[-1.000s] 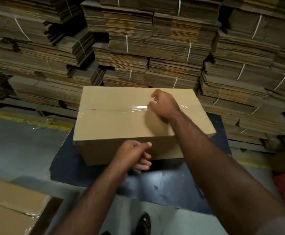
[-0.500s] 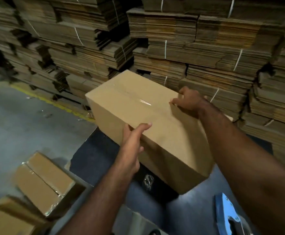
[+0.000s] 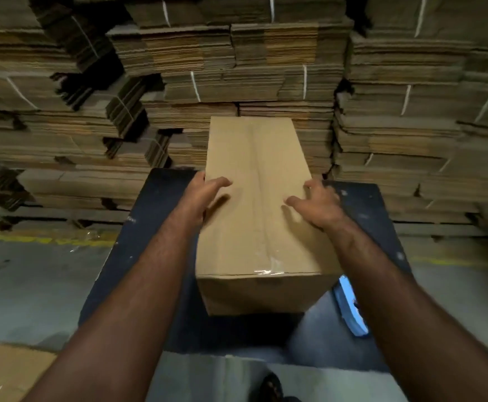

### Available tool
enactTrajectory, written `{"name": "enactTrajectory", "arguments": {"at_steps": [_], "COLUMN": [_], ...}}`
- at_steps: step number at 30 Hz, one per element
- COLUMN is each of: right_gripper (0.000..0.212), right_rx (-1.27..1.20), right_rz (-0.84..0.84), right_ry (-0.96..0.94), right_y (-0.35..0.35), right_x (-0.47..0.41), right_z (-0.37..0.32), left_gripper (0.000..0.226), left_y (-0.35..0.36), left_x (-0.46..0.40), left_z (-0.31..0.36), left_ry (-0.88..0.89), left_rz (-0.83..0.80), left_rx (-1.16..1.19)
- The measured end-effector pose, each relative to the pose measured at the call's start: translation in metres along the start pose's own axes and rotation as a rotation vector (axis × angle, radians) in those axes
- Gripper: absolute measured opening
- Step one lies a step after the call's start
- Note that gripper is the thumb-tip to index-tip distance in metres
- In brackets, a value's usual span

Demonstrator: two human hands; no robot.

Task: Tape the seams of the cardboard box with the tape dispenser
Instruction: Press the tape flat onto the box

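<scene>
A closed brown cardboard box (image 3: 254,158) stands lengthwise on a dark blue table (image 3: 155,216), its short end toward me. Clear tape shines along its centre seam near the front edge. My left hand (image 3: 205,195) rests on the box's left top edge with fingers spread over the top. My right hand (image 3: 318,204) lies on the right side of the top, fingers spread. A blue tape dispenser (image 3: 350,309) lies on the table to the right of the box, partly hidden by my right forearm.
Tall stacks of strapped flat cardboard (image 3: 237,68) fill the background right behind the table. A taped box (image 3: 10,369) sits on the grey floor at lower left. A yellow floor line (image 3: 34,239) runs along the stacks. My shoe (image 3: 271,387) shows at the bottom.
The box has been turned from crosswise through a tilted diagonal to lengthwise and set flat. My left hand moved from the front edge to the top's left side; my right hand shifted to the right side.
</scene>
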State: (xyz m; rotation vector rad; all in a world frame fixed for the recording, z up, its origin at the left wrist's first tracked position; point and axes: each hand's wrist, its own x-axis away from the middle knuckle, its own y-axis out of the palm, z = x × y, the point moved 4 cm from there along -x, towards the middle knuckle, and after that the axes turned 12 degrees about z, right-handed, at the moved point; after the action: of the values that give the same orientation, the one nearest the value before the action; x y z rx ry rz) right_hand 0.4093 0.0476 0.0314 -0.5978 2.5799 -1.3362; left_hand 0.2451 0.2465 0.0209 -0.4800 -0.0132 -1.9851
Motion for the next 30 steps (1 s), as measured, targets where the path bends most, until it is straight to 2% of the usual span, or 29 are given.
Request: {"name": "enactTrajectory", "arguments": {"at_steps": [5, 8, 10, 13, 16, 19, 21, 23, 25, 30], "right_gripper": [0.067, 0.066, 0.069, 0.071, 0.075, 0.085, 0.089, 0.083, 0.077, 0.073], "right_rx": [-0.075, -0.043, 0.03, 0.105, 0.154, 0.205, 0.178, 0.128, 0.118, 0.223], "right_rz": [0.025, 0.04, 0.023, 0.004, 0.033, 0.046, -0.006, 0.004, 0.015, -0.01], "right_ry": [0.013, 0.007, -0.001, -0.002, -0.033, -0.163, -0.236, -0.291, -0.338, -0.403], "right_y": [0.003, 0.004, 0.009, 0.015, 0.016, 0.016, 0.02, 0.021, 0.022, 0.021], "right_x": [0.064, 0.101, 0.128, 0.164, 0.191, 0.215, 0.227, 0.231, 0.227, 0.193], "right_z": [0.019, 0.023, 0.024, 0.024, 0.026, 0.03, 0.037, 0.044, 0.047, 0.041], "left_gripper": [0.06, 0.062, 0.076, 0.083, 0.093, 0.105, 0.097, 0.085, 0.079, 0.08], "left_y": [-0.017, -0.034, -0.042, -0.058, -0.075, -0.086, -0.093, -0.096, -0.095, -0.076], "left_x": [0.018, 0.054, 0.084, 0.118, 0.137, 0.155, 0.164, 0.167, 0.166, 0.152], "left_z": [-0.019, -0.035, -0.055, -0.077, -0.084, -0.095, -0.103, -0.107, -0.106, -0.088], "left_ry": [0.154, 0.42, 0.596, 0.762, 0.818, 0.873, 0.976, 1.047, 1.029, 0.923], "left_rz": [-0.045, -0.053, -0.111, -0.124, -0.168, -0.267, -0.21, -0.139, -0.121, -0.11], "left_rx": [-0.306, -0.585, -0.758, -0.831, -0.859, -0.922, -0.91, -0.893, -0.881, -0.92]}}
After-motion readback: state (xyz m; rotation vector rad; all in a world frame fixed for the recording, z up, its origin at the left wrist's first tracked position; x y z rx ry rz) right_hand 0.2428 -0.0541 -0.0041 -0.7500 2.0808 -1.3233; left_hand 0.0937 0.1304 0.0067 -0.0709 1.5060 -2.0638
